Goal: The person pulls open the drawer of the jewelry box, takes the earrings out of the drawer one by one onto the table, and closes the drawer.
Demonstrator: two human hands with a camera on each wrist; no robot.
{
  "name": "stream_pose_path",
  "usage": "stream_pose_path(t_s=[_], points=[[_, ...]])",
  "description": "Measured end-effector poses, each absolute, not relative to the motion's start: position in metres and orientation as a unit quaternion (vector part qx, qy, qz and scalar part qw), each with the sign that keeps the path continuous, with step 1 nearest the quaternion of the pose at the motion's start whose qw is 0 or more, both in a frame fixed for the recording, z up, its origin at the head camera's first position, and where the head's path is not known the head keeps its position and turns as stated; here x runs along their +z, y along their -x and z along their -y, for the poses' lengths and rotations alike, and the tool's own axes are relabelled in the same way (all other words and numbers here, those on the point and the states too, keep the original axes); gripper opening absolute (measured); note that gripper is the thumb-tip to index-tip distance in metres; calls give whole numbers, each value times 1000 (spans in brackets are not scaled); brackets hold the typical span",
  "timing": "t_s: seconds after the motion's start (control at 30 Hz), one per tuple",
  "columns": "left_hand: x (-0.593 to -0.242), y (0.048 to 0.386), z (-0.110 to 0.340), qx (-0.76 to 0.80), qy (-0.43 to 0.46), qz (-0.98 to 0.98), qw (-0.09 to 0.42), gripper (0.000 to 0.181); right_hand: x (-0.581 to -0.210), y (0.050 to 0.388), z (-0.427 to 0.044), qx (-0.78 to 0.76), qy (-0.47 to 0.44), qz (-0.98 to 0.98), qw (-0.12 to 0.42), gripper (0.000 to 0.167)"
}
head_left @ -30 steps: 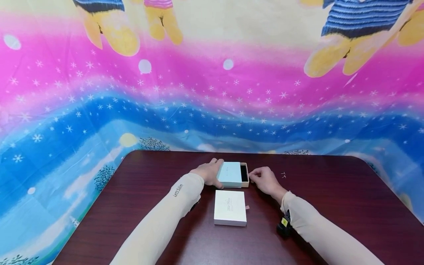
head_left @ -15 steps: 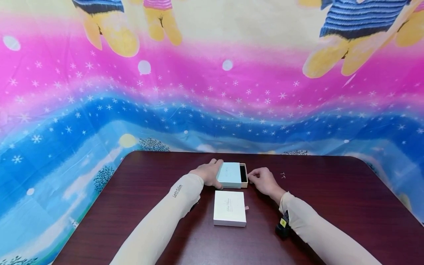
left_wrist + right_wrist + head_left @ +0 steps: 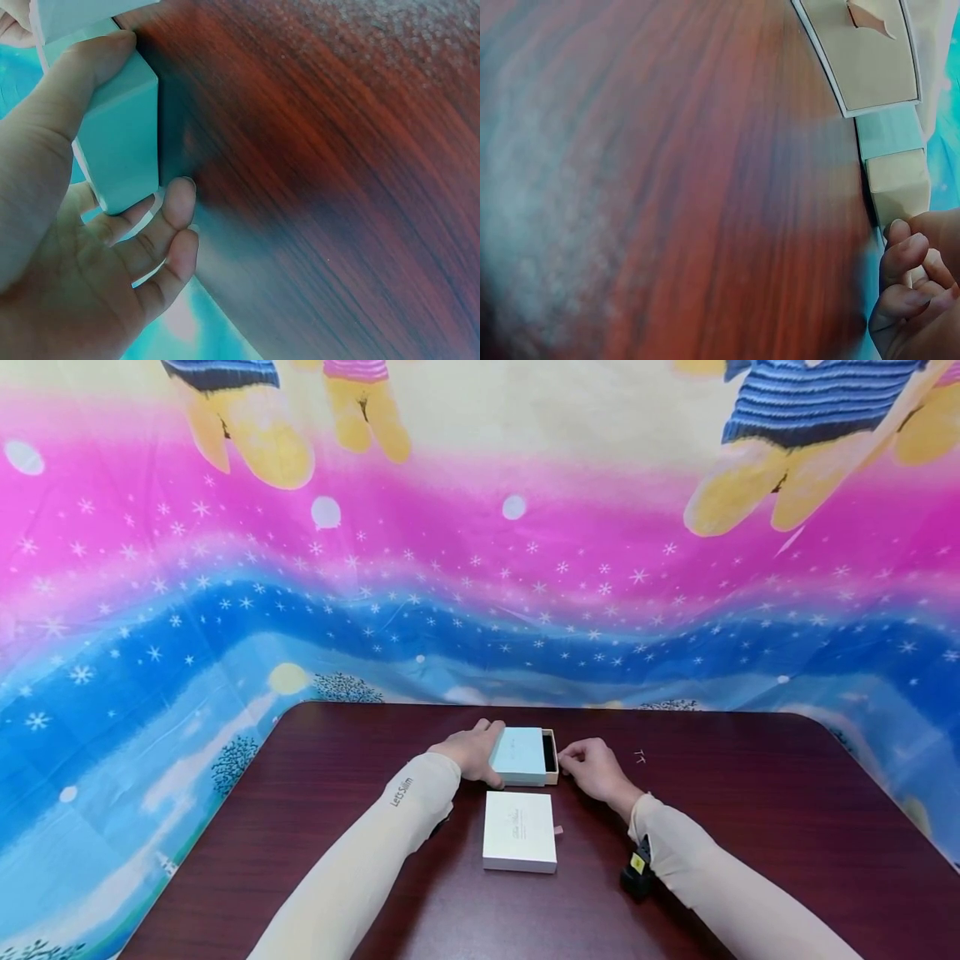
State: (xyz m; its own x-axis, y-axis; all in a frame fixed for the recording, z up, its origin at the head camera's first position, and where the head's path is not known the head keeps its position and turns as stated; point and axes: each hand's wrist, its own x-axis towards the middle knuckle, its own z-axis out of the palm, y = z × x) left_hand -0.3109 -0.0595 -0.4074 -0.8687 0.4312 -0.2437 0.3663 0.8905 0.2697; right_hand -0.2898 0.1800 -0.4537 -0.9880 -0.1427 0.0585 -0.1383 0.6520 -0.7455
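In the head view a pale teal box sleeve (image 3: 519, 755) lies flat with its tan drawer (image 3: 554, 770) partly out on the right, dark inside. My left hand (image 3: 472, 752) grips the sleeve's left end, thumb on the near side; the left wrist view shows the hand (image 3: 75, 232) around the sleeve (image 3: 124, 146). My right hand (image 3: 597, 768) has its thumb and fingertips pinched together at the drawer's outer end. In the right wrist view this hand (image 3: 922, 292) meets the drawer (image 3: 900, 180) at its corner; what lies between the fingertips is hidden.
A white box (image 3: 519, 831) with a pink ribbon tab (image 3: 558, 831) lies nearer the front, just below the teal one. Small thin pieces (image 3: 640, 757) lie right of my right hand on the dark red table (image 3: 337, 877). A printed cloth hangs behind.
The drawer has slid slightly left into the teal sleeve, and my right hand has moved left with it. My left hand keeps its grip on the sleeve.
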Motion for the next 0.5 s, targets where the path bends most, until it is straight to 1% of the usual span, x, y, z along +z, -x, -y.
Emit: stream_pose_path(t_s=[0.5], points=[[-410, 314, 60, 108, -201, -960, 159, 101, -451, 289, -176, -412, 75, -908, 9, 21]])
